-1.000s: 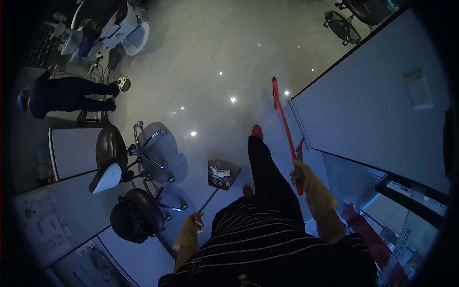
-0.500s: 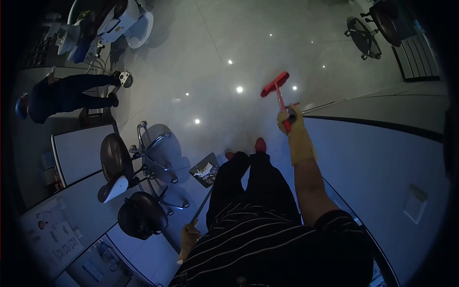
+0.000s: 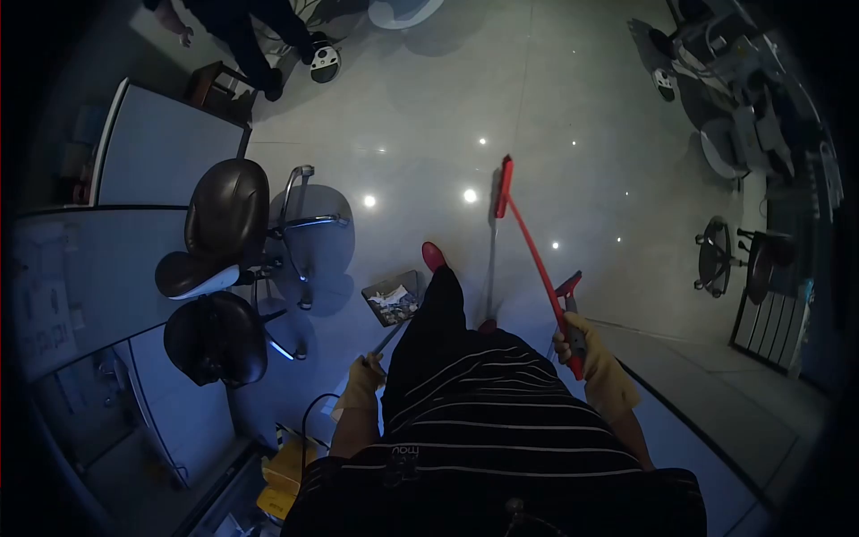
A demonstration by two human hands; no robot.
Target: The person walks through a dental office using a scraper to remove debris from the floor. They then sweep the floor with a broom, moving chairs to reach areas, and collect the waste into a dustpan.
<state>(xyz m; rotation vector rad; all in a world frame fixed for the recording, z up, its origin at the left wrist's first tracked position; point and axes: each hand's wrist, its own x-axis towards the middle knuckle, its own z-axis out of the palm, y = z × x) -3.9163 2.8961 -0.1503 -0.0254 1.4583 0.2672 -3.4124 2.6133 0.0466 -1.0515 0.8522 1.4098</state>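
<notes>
My right hand (image 3: 583,347), in a yellow rubber glove, is closed around the long red handle of a broom (image 3: 535,246). The broom's red head points forward over the floor. In that same grip is a second, shorter tool with a grey handle and a red crosspiece (image 3: 568,285), which looks like a squeegee. My left hand (image 3: 363,376), gloved too, grips the handle of a dark dustpan (image 3: 411,280). Crumpled white paper and small litter (image 3: 392,301) lie in the pan, beside my leg. My red shoe (image 3: 433,257) is on the floor ahead of it.
Two dark swivel chairs (image 3: 226,210) (image 3: 215,338) stand on the left by a counter. Another person (image 3: 255,45) stands at the upper left. On the right are a stool (image 3: 713,255) and dental-looking equipment (image 3: 720,80). A yellow floor sign or bucket (image 3: 282,474) sits at the lower left.
My view has turned to the right and I have stepped forward. My right hand with the broom is closer to my body, and more of the broom handle shows. The dustpan stays in my left hand.
</notes>
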